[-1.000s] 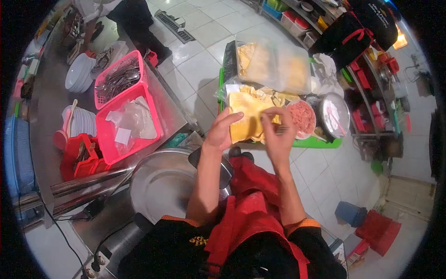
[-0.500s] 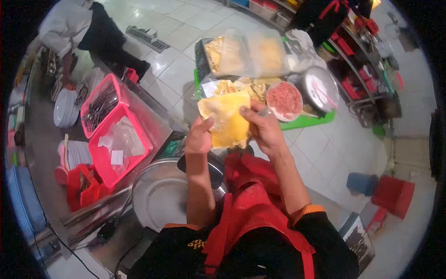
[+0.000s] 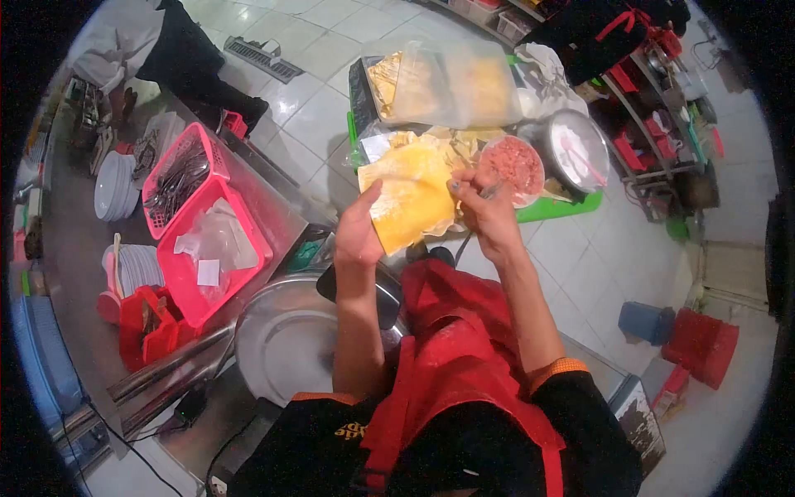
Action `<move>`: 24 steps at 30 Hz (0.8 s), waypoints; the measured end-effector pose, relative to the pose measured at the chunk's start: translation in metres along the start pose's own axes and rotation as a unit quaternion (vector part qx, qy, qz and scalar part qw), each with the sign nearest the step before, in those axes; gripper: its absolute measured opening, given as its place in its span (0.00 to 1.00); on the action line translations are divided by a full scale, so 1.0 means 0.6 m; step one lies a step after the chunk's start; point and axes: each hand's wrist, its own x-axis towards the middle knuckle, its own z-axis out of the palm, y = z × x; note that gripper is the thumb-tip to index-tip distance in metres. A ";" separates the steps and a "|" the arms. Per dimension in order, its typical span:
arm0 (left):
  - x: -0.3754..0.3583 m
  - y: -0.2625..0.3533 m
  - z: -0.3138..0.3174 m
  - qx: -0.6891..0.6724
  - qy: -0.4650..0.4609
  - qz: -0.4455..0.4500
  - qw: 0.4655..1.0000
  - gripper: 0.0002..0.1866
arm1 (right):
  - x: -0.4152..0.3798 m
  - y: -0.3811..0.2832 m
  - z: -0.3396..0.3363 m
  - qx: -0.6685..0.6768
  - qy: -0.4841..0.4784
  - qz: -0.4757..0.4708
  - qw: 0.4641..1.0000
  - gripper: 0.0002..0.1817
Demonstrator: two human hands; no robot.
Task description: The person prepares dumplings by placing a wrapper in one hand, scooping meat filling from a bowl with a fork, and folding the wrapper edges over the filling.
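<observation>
A stack of yellow, flour-dusted wrapper sheets point(image 3: 410, 199) rests in my left hand point(image 3: 358, 228), whose thumb lies over the left edge. At the right edge of the sheets is my right hand point(image 3: 489, 211), its fingers pinched together around a thin metal utensil that shows only in part. Just beyond that hand, a white-rimmed bowl of pink minced filling point(image 3: 512, 168) stands on a green surface point(image 3: 551, 209). More yellow wrappers point(image 3: 464, 142) lie behind the held ones.
Plastic containers point(image 3: 451, 83) and a metal pot of white stuff point(image 3: 571, 149) stand at the back. Pink baskets point(image 3: 257, 263), one with cutlery, and stacked plates point(image 3: 116, 189) are on the left counter. A round metal lid point(image 3: 286, 352) lies below. A person's dark clothing point(image 3: 186, 54) shows upper left.
The sheets have tilted and spread slightly in my left hand. My right hand has moved off their face to the right, and a utensil now shows in it.
</observation>
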 end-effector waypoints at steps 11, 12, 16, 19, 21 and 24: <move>-0.011 -0.005 0.024 0.081 0.002 0.099 0.992 0.26 | -0.063 0.046 0.044 -0.360 0.010 -0.401 0.842 0.15; -0.005 -0.005 0.023 0.110 -0.002 0.122 0.986 0.26 | -0.054 0.047 0.040 -0.371 0.001 -0.403 0.837 0.16; 0.008 0.003 0.005 0.014 0.006 0.075 0.997 0.27 | -0.053 0.042 0.025 -0.435 -0.018 -0.453 0.778 0.22; 0.005 0.003 0.027 0.036 -0.016 0.091 0.995 0.27 | -0.053 0.037 0.026 -0.438 -0.026 -0.439 0.784 0.21; 0.003 0.005 0.019 0.030 -0.020 0.094 0.995 0.27 | -0.051 0.035 0.028 -0.430 -0.034 -0.461 0.775 0.21; 0.001 0.010 0.013 0.009 -0.025 0.096 0.995 0.28 | -0.052 0.026 0.026 -0.422 -0.076 -0.483 0.763 0.21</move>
